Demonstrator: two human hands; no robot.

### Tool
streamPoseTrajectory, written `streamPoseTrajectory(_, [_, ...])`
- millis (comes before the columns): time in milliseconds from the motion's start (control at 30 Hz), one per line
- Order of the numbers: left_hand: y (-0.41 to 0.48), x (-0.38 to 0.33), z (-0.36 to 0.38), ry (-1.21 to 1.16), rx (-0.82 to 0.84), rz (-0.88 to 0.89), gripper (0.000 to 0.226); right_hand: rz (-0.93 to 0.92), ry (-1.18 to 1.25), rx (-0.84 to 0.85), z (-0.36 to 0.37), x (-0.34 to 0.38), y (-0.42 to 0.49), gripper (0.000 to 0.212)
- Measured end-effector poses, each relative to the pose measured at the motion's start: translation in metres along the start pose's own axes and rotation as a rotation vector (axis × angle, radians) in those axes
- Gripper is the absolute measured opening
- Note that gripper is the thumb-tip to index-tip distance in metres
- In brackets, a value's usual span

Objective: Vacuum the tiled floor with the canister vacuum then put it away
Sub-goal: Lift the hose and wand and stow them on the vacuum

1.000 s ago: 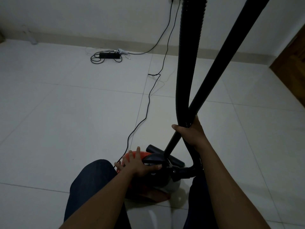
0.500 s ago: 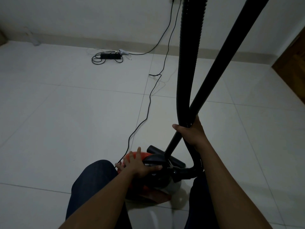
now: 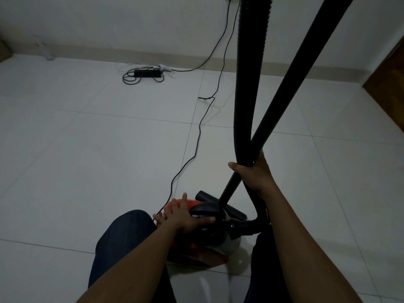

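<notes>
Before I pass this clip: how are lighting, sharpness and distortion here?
Head view: dim, underexposed; hose and wand in the right hand read as near-black silhouettes; wide-angle lens bows the baseboard; left hand on the canister looks sharp, no motion blur; faint sheen on the floor tiles.

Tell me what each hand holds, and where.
The right hand grips the hose and wand together where they cross, above the canister. The left hand holds nothing; it rests, fingers spread, on the canister's top.
</notes>
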State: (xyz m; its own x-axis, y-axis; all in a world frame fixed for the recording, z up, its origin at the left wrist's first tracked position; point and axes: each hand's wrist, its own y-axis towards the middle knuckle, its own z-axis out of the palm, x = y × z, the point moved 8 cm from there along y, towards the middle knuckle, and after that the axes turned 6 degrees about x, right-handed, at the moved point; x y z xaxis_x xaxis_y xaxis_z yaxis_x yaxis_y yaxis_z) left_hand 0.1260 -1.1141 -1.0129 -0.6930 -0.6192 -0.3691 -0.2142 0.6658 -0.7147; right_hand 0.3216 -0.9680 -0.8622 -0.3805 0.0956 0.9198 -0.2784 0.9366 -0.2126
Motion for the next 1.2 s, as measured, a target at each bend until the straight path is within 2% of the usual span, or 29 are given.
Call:
streamPoseTrajectory(700, [0.005, 0.003, 0.003, 0.004, -0.001, -0.008, 0.146, -0.013, 0.007, 0.013, 0.002, -0.005, 0.005, 0.061])
streamPoseTrajectory(933, [0.008, 0.004, 0.004, -0.005, 0.014, 0.004, 0.156, -0.041, 0.007, 0.009, 0.003, -0.006, 0.008, 0.061])
streamPoseTrajectory(1000, [0.007, 0.001, 0.003, 0.048, -0.01, 0.005, 0.146, -0.059, 0.009, -0.003, 0.003, -0.006, 0.008, 0.061])
streamPoseTrajectory(1033, [0.005, -0.005, 0.001, 0.118, -0.038, 0.031, 0.133, -0.073, 0.015, -0.012, 0.004, -0.006, 0.008, 0.061])
streamPoseTrajectory(1133, [0.003, -0.038, 0.0, 0.314, -0.161, 0.273, 0.078, -0.127, 0.036, -0.023, 0.007, -0.006, 0.008, 0.068])
streamPoseTrajectory(1200, [0.004, -0.052, 0.001, 0.21, -0.091, 0.375, 0.054, -0.152, 0.057, -0.032, 0.005, -0.006, 0.012, 0.07])
